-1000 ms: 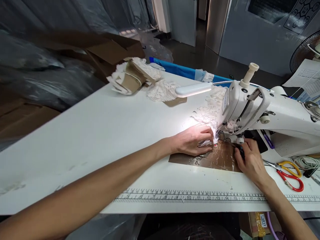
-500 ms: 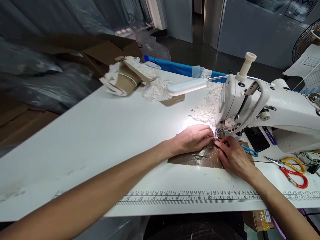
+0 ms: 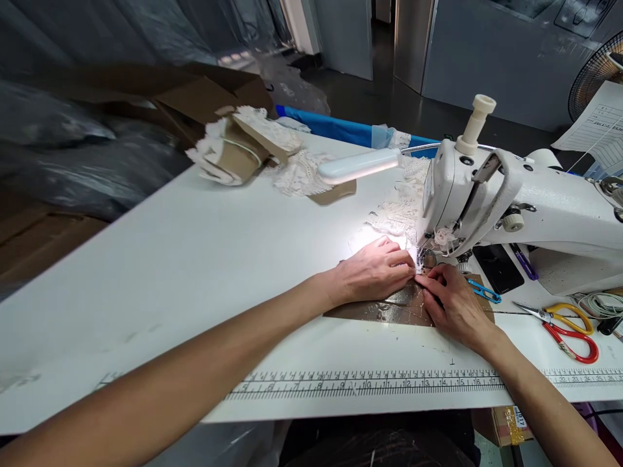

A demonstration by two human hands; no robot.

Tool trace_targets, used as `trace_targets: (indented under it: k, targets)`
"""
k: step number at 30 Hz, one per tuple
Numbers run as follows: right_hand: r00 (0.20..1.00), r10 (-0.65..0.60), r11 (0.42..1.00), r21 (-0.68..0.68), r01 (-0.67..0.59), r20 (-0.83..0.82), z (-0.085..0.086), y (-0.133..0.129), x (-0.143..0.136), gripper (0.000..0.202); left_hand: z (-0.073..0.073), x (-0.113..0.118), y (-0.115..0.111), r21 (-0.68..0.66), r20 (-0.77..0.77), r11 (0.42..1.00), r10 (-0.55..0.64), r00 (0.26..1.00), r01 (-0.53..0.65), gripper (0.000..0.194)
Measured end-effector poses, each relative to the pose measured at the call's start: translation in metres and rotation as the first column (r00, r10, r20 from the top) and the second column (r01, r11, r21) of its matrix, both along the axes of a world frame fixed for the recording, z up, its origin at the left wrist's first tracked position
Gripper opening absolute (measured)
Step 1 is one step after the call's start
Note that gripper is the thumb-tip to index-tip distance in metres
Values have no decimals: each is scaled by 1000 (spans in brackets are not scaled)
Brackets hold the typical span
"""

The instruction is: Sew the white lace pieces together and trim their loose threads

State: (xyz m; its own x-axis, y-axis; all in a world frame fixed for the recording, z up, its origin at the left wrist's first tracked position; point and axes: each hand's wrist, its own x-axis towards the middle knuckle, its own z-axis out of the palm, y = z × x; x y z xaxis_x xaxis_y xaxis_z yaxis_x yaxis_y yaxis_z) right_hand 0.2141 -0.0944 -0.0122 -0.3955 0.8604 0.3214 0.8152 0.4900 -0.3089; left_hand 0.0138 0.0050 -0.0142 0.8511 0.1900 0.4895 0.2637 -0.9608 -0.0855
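From where I stand, both hands are close in at the needle end of the white sewing machine (image 3: 549,188). The left hand (image 3: 377,269) lies palm down with its fingers bent at the lit edge of the white lace trim (image 3: 396,217), beside the presser foot (image 3: 420,259); its fingertips are tucked away, so I can't tell whether they pinch the lace. The right hand (image 3: 452,301) comes in from the other side, thumb and forefinger reaching to the same spot, the other fingers curled; whether the tips close on anything is too small to make out. The lace runs from the left hand back across the white table (image 3: 170,259), alongside the machine's head. Under the hands is a shiny brown plate (image 3: 379,312).

A slim white lamp (image 3: 360,166) hangs over the tabletop, near a bundle of lace and brown card (image 3: 238,152). Just beside the right hand are blue thread snips (image 3: 484,292), with a black phone (image 3: 499,267) behind them. Farther right lie scissors (image 3: 569,327) with one yellow and one red handle. A printed ruler scale (image 3: 365,384) runs along the near edge.
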Motion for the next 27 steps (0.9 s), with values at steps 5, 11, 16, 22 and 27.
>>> trace_targets:
  k: [5, 11, 16, 22, 27]
  targets:
    - [984, -19, 989, -149, -7, -175, 8, 7, 7, 32, 6, -2, -3, -88, -37, 996, -26, 999, 22, 27]
    - [934, -190, 952, -290, 100, -303, 8, 15, 13, 33, 6, -3, -5, -120, -33, 993, -19, 999, 15, 26]
    - [977, -130, 967, -240, 86, -172, 1, 11, 10, 38, -1, -1, -1, -119, 25, 993, -18, 1000, 21, 31]
    - [992, -106, 975, -202, 91, -64, -1, 10, 11, 38, -3, -2, 1, -89, 66, 995, -44, 997, 49, 30]
    - [995, -71, 989, -136, 61, -75, -5, 9, 12, 38, -2, 1, 0, -38, 13, 999, -25, 1000, 25, 35]
